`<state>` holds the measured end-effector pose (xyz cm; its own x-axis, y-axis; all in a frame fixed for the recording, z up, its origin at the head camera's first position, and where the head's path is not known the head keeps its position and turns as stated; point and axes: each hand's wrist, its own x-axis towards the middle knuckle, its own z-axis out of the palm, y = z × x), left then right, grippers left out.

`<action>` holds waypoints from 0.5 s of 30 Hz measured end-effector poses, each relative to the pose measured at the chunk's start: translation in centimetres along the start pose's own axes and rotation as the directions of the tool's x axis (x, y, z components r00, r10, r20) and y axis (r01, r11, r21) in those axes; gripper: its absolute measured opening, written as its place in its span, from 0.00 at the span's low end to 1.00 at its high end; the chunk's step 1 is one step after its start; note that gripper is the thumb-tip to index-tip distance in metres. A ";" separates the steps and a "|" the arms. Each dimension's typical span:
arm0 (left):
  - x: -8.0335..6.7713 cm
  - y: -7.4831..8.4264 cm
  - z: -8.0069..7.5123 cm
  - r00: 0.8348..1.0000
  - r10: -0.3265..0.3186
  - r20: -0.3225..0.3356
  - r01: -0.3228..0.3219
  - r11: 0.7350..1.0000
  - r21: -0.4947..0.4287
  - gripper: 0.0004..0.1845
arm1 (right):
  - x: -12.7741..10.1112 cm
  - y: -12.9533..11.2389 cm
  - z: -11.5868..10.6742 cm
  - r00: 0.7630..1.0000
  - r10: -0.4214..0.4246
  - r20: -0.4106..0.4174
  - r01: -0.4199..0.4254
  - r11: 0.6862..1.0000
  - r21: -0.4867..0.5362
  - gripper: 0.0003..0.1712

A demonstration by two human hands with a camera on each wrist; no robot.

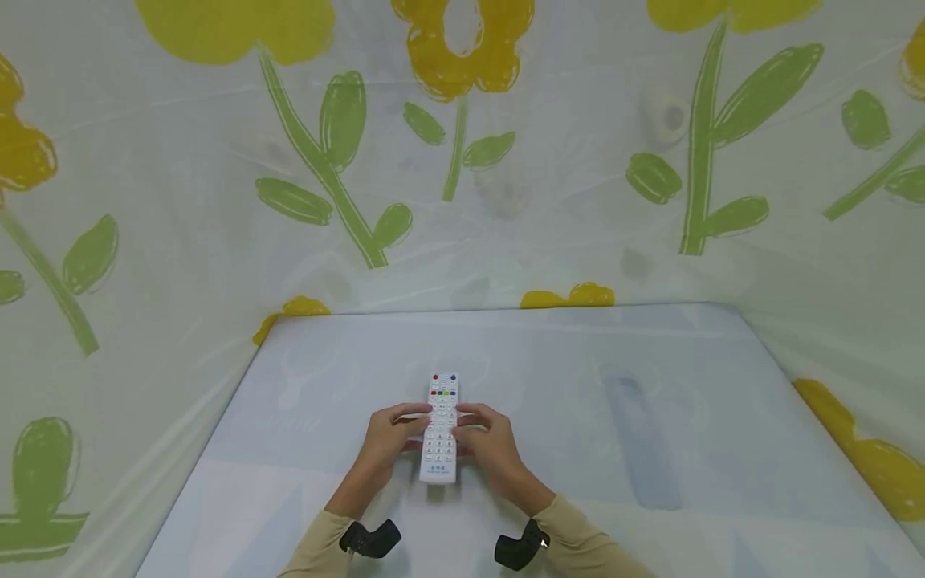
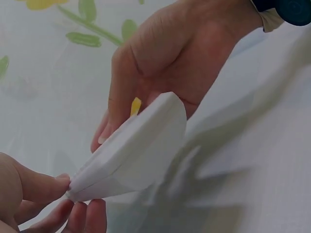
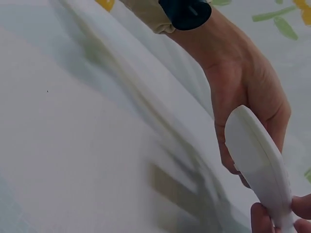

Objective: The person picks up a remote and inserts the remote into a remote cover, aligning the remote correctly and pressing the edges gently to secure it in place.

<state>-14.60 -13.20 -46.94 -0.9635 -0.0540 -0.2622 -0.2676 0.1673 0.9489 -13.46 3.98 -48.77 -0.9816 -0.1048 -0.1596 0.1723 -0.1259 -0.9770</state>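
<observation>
A white remote control (image 1: 439, 470) with rows of buttons and a few coloured keys near its far end is held above the table, button side towards the head camera. My left hand (image 1: 385, 437) grips its left edge, thumb on the front. From the other side my right hand (image 1: 493, 447) holds it the same way. The left wrist view shows the side and back of the remote control (image 2: 150, 150), with the left hand (image 2: 34, 194) pinching one end. In the right wrist view the right hand (image 3: 277, 218) pinches the remote control (image 3: 252, 150).
A long, flat bluish shape (image 1: 643, 445) lies on the right of the white table (image 1: 535, 361); I cannot tell if it is an object or a print. A flower-printed curtain (image 1: 564, 160) surrounds the table's back and sides. Each wrist wears a black camera mount (image 1: 370, 539).
</observation>
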 end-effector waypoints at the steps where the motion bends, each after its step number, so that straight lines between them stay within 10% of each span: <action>1: -0.1 0.1 0.0 1.000 0.004 0.000 -0.004 1.000 -0.007 0.12 | 0.0 -0.1 -0.1 1.000 -0.005 0.004 0.005 1.000 -0.001 0.23; 15: -1.2 1.4 1.0 0.988 0.152 0.041 -0.148 0.985 -0.083 0.12 | -0.8 -2.5 -1.3 0.999 -0.045 0.015 0.045 0.999 -0.008 0.22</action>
<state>-13.84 -11.94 -45.50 -0.9925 0.0125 -0.1218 -0.1201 0.0911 0.9886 -13.20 5.64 -46.41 -0.9870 -0.1139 -0.1137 0.1276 -0.1223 -0.9843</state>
